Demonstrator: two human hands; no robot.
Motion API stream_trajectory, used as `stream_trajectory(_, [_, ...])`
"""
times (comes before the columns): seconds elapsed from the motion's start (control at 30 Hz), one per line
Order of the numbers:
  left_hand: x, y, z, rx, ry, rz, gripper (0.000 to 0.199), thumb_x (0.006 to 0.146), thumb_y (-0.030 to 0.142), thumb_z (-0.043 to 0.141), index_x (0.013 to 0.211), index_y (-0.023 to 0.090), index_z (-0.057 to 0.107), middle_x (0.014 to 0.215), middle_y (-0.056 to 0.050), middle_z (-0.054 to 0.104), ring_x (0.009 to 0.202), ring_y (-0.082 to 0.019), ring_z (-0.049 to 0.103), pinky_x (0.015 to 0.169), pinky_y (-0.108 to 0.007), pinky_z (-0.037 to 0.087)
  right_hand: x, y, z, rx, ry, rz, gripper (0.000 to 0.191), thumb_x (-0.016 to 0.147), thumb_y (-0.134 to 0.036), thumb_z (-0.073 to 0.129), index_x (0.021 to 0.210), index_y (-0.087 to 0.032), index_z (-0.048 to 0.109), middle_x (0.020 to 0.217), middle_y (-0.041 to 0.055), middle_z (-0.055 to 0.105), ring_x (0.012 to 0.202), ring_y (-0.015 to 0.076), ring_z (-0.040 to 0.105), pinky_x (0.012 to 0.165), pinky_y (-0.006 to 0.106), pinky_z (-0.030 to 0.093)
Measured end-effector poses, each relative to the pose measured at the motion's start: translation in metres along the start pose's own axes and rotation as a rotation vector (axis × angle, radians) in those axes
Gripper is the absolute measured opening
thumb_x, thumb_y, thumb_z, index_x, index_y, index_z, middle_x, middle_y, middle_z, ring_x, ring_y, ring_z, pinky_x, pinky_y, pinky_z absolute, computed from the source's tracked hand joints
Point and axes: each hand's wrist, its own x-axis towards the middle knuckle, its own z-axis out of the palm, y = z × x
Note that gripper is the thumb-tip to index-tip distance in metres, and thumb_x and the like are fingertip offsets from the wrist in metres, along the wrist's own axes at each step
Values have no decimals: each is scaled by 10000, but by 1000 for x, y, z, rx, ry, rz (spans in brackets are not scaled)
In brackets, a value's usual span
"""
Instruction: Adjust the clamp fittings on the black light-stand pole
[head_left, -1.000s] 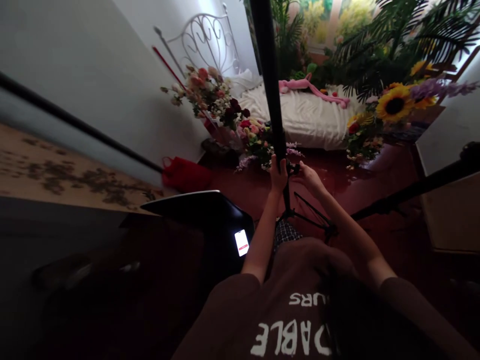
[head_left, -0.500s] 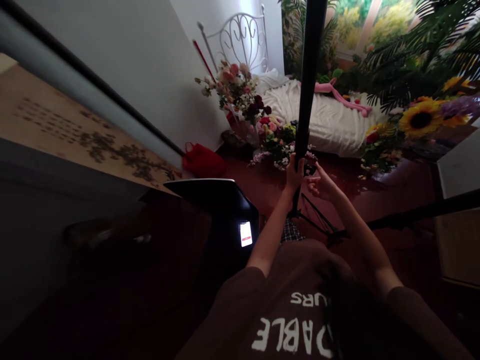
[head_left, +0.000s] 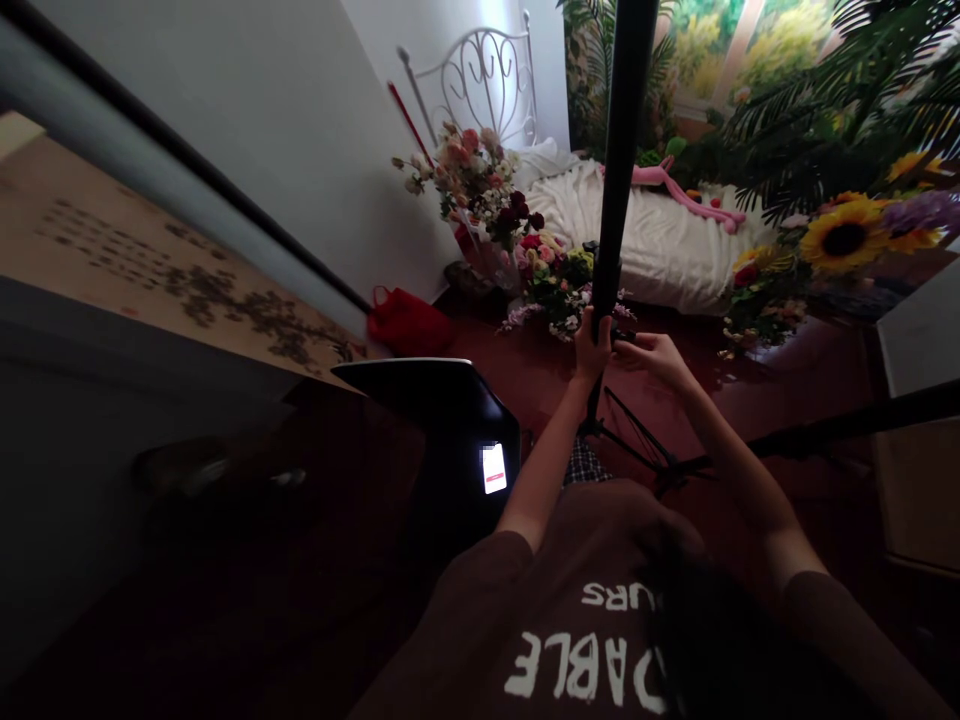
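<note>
A tall black pole rises in front of me from a stand with black legs on the dark red floor. My left hand is wrapped round the pole low down. Just to the right of it, my right hand has its fingers closed on a small dark knob at the pole's side. Fine detail of the knob is lost in the dark.
A lit phone screen shows beside a dark panel at my left. Beyond are a red bag, flower bunches, a white-covered bed and sunflowers. Another black pole crosses at right.
My right hand has turned and its fingers, spread apart before, have closed at the pole's side. My left hand has stayed round the pole.
</note>
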Motion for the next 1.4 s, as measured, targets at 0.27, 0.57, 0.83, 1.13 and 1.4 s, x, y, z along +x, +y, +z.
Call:
stream_trajectory(0.27, [-1,5,-3,-52,-62,-12,441,913,582,525,1095,198,642,806,-33,677,742,-132,633,693,-245,504,4,-36,17,-259,58,-492,579,651,-440,846,1153,-237,641,1046,50,743,1002,215,701,922,389,583])
stream_trajectory(0.57, [1,4,-2,-80,-70,6,514,909,640,477,1134,198,614,907,-62,697,792,-145,637,738,-276,505,23,-57,49,-311,220,-560,497,765,-521,753,1143,-221,630,1014,72,742,979,253,715,807,334,608])
stream_trajectory(0.83, [-1,14,-8,-43,-91,9,544,885,710,437,1007,199,578,742,-8,621,663,-121,568,647,-246,459,34,-102,47,-363,301,-794,559,847,-545,666,1316,-246,602,1066,38,745,956,231,737,764,309,621])
stream_trajectory(1.13, [-5,17,-8,-65,-59,6,526,884,719,429,957,220,579,661,25,536,588,-111,491,600,-246,419,46,-142,38,-413,254,-1036,585,918,-594,549,1410,-279,521,1194,28,713,1137,232,683,790,277,622])
stream_trajectory(1.4, [-6,19,-10,-52,-66,48,568,894,731,379,1007,212,580,707,-2,588,614,-123,528,617,-255,435,-2,-82,12,-409,178,-737,420,885,-540,633,1180,-242,659,1039,65,740,925,196,729,772,317,624])
